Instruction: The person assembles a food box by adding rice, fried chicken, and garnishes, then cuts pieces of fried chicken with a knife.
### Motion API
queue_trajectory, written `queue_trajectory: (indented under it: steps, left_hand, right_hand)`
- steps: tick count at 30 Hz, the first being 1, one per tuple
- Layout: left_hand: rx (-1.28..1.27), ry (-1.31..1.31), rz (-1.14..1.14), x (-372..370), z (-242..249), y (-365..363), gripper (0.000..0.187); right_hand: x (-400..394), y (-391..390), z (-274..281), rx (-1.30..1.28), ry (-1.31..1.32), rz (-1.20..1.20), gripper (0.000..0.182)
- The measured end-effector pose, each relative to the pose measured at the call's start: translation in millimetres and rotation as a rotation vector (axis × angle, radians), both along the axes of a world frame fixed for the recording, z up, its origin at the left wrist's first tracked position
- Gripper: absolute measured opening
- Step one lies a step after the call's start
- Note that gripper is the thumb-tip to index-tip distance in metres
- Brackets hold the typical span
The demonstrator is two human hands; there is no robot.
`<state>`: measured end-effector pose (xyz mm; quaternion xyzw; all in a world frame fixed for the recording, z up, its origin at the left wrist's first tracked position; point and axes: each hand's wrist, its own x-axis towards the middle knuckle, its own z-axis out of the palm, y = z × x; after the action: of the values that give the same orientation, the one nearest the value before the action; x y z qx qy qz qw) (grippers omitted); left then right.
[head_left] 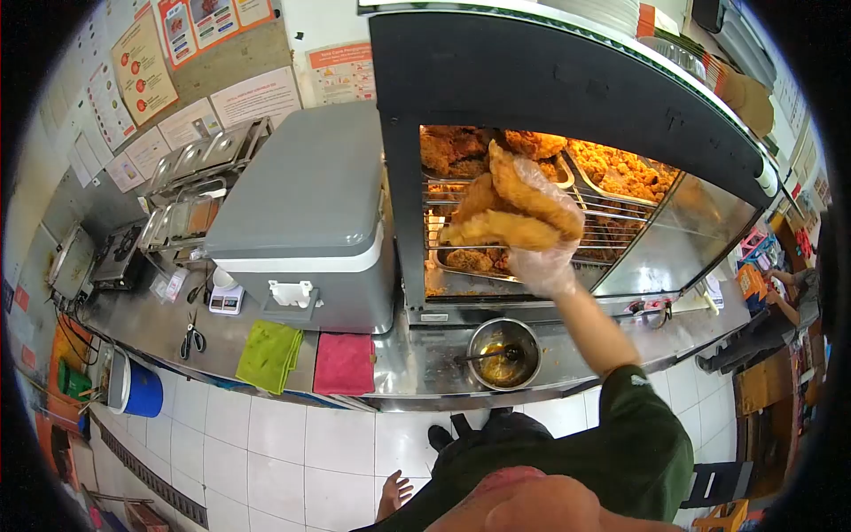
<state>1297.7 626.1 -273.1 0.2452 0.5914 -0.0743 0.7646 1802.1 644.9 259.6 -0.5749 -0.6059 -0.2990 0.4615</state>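
In the head view, my right hand point(548, 262) wears a clear plastic glove and is closed round several large pieces of fried chicken point(532, 199). It holds them at the open front of a lit food warmer point(567, 84). Behind them, more fried chicken point(452, 151) sits on trays and wire racks. A tray of small fried pieces point(625, 171) stands on the upper right. Low in the view, my left hand point(397, 488) hangs over the floor with its fingers apart, holding nothing.
A steel bowl point(533, 341) with a utensil in it stands before the warmer. Left of the warmer are a grey cooler box point(301, 186), pink point(344, 363) and green cloths point(269, 355), scissors point(191, 337) and a small scale point(226, 300). Another person point(789, 306) is at far right.
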Motion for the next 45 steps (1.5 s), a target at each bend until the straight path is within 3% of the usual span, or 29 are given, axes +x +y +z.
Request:
queue_trajectory:
  steps: [2,3,5,7,8,12,15,17,19,21,23,25,27,28,29,31,32,34,36,37,39,41,42,43,45]
  left_hand:
    - [-0.017,-0.031,-0.052,13.4,1.7,3.5,0.058]
    - [-0.028,-0.065,-0.099,17.7,5.0,6.0,0.059]
    - [0.138,-0.088,-0.258,57.6,81.8,5.4,0.060]
    - [0.208,-0.314,-0.377,69.8,81.0,12.7,0.055]
    - [0.261,-0.340,-0.458,89.8,109.7,13.4,0.049]
    - [0.334,-0.658,-0.707,183.2,224.1,16.5,0.031]
    - [0.463,-0.900,-0.735,259.4,276.7,4.6,0.024]
    - [0.636,-1.115,-0.545,331.2,330.9,-29.5,0.028]
    - [1.237,-1.168,-0.541,408.8,387.7,-76.4,0.044]
    - [1.745,-1.302,-0.297,491.3,432.6,-135.3,0.052]
    - [2.078,-1.264,-0.119,563.7,451.9,-182.6,0.060]
    - [2.268,-1.201,0.094,633.4,459.0,-213.6,0.064]
    - [2.432,-0.975,0.242,684.2,458.6,-218.3,0.065]
    - [2.587,-0.734,0.278,701.7,450.2,-213.0,0.065]
    - [2.720,-0.465,0.302,710.5,443.3,-206.9,0.064]
    - [2.857,-0.249,0.332,712.0,441.3,-195.9,0.064]
    - [2.876,-0.197,0.337,710.2,442.6,-193.1,0.063]
    - [2.905,-0.086,0.341,700.8,444.8,-182.5,0.062]
    - [2.959,-0.042,0.361,685.7,450.2,-165.8,0.061]
    - [3.007,-0.054,0.371,675.3,454.7,-154.8,0.060]
    - [3.029,0.074,0.388,652.7,454.0,-120.4,0.059]
    - [3.033,0.179,0.410,622.1,456.0,-83.5,0.059]
    - [2.755,0.442,0.353,587.6,445.7,-47.9,0.057]
    - [2.457,0.662,0.305,566.5,436.4,-31.0,0.055]
    - [2.264,0.504,0.643,556.5,453.4,-93.6,0.048]
  right_hand:
    - [-36.2,-4.1,-18.9,0.146,0.576,0.263,0.069]
    - [-46.8,0.2,-33.8,0.470,1.081,0.720,0.070]
    - [-55.5,-15.6,-48.0,0.495,1.431,0.700,0.064]
    - [-58.0,-40.8,-51.9,0.452,1.558,0.693,0.065]
    - [-57.6,-54.9,-55.1,0.386,1.657,0.723,0.068]
    - [-48.1,-133.3,-88.4,0.494,1.636,0.533,0.067]
    - [-33.6,-218.4,-124.4,0.541,1.668,0.462,0.068]
    - [-23.0,-283.2,-147.4,0.596,1.641,0.368,0.067]
    - [-9.8,-347.2,-160.2,0.631,1.620,0.282,0.067]
    - [-2.9,-413.8,-170.2,0.723,1.647,0.159,0.066]
    - [20.4,-475.3,-185.1,0.833,1.624,0.145,0.061]
    - [34.1,-523.5,-189.6,0.876,1.494,-0.098,0.055]
    - [66.5,-569.7,-197.8,0.903,1.494,-0.148,0.051]
    - [86.1,-588.7,-200.3,0.923,1.506,-0.191,0.048]
    - [103.3,-608.1,-206.7,0.935,1.529,-0.237,0.044]
    - [157.0,-633.8,-233.1,0.855,1.525,-0.294,0.044]
    - [191.5,-645.2,-254.8,0.788,1.514,-0.369,0.042]
    - [242.2,-646.5,-239.5,0.785,1.622,-0.136,0.040]
    - [303.0,-646.9,-249.8,0.774,1.721,-0.142,0.047]
    - [336.8,-647.7,-266.6,0.611,1.665,-0.236,0.052]
    - [395.4,-655.1,-273.6,0.432,1.600,-0.322,0.057]
    - [447.0,-664.4,-260.2,0.502,2.197,0.020,0.064]
    - [459.7,-676.5,-240.1,0.452,2.407,-0.008,0.069]
    - [475.6,-689.6,-239.5,0.423,2.416,-0.014,0.069]
    - [484.2,-728.9,-253.3,-0.114,1.796,-0.410,0.069]
